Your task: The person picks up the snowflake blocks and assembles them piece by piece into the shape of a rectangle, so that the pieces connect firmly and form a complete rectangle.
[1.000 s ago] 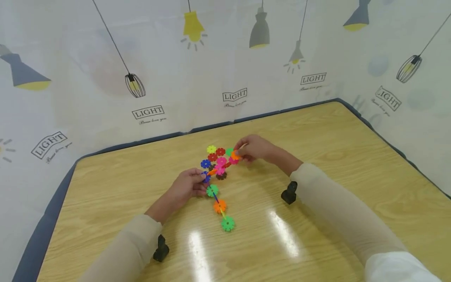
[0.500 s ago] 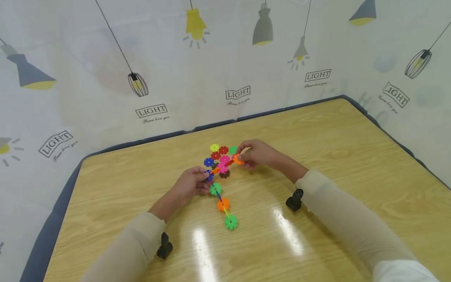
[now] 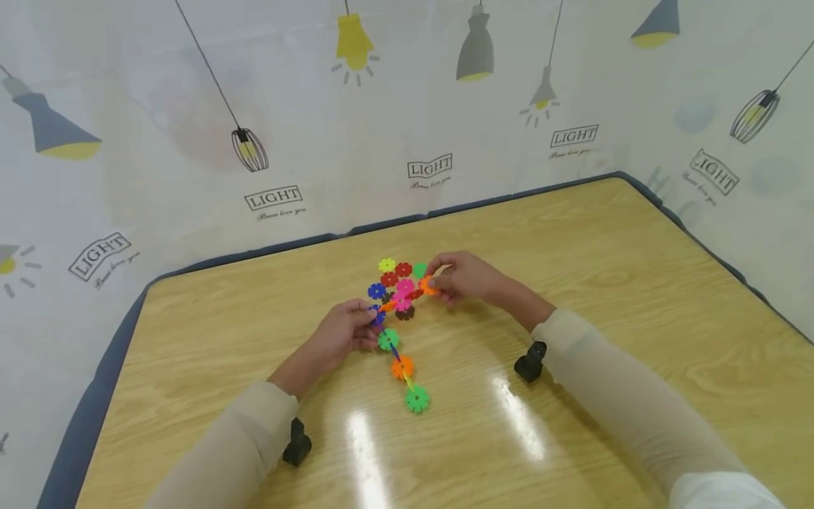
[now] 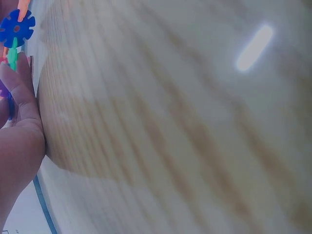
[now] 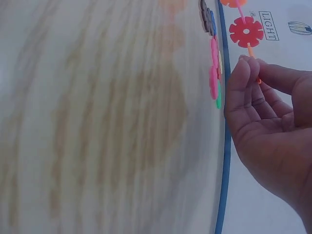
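Near the middle of the head view, a chain (image 3: pixel 403 367) of coloured plastic discs is running slantwise, then bending and trailing toward the lower middle of the frame. The left hand (image 3: pixel 346 329), left of centre, is pinching the chain at its blue disc (image 3: pixel 379 317), probably because a grip at the bend is steadying both stretches; exactly which pieces the other fingers are touching, I cannot tell. The right hand (image 3: pixel 464 276), right of centre, is pinching an orange disc (image 3: pixel 426 287) at the chain's upper end between thumb and fingers. In the right wrist view that disc is showing edge-on, meeting a red disc (image 5: pixel 246 31) crosswise, an angle that is likely letting their slots line up; how deeply they are fitting, I cannot tell. This stretch is hanging above the table (image 3: pixel 540 240), presumably to clear the loose discs (image 3: pixel 387 265), which are lying just behind it, above centre. The free end, a green disc (image 3: pixel 417 399), is pointing toward the bottom of the frame, out of the fingers' way.
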{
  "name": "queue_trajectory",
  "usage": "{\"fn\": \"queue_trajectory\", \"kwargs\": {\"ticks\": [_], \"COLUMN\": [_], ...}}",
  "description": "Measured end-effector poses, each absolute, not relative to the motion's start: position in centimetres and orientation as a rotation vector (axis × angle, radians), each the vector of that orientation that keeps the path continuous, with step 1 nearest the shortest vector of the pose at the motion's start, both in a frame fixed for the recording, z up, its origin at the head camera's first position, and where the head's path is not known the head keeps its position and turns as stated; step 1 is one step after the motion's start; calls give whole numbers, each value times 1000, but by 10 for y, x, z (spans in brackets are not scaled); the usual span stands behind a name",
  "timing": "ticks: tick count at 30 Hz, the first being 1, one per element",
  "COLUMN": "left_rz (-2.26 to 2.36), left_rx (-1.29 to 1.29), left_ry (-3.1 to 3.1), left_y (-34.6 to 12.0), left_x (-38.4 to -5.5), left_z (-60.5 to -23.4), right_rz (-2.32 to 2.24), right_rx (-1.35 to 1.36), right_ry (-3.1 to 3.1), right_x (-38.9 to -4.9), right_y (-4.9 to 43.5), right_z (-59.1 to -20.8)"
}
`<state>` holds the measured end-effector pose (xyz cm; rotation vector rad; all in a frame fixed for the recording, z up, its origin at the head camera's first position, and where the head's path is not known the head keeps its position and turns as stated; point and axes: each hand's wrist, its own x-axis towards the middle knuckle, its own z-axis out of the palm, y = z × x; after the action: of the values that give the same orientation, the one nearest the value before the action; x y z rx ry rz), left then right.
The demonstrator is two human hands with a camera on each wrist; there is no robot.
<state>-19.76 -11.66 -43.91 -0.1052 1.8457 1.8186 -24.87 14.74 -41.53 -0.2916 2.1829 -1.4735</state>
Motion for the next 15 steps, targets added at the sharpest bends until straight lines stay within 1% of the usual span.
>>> {"fn": "queue_trajectory", "kwargs": {"ticks": [15], "left_rz": [1861], "left_rx": [-103], "left_ry": [1824], "left_y": [-118], "left_x": [-196], "left_z": [-437], "right_rz": [-1518], "right_rx": [-312], "right_ry": [2131], "right_x": [-248], "right_y": [148], "right_z": [-419]}}
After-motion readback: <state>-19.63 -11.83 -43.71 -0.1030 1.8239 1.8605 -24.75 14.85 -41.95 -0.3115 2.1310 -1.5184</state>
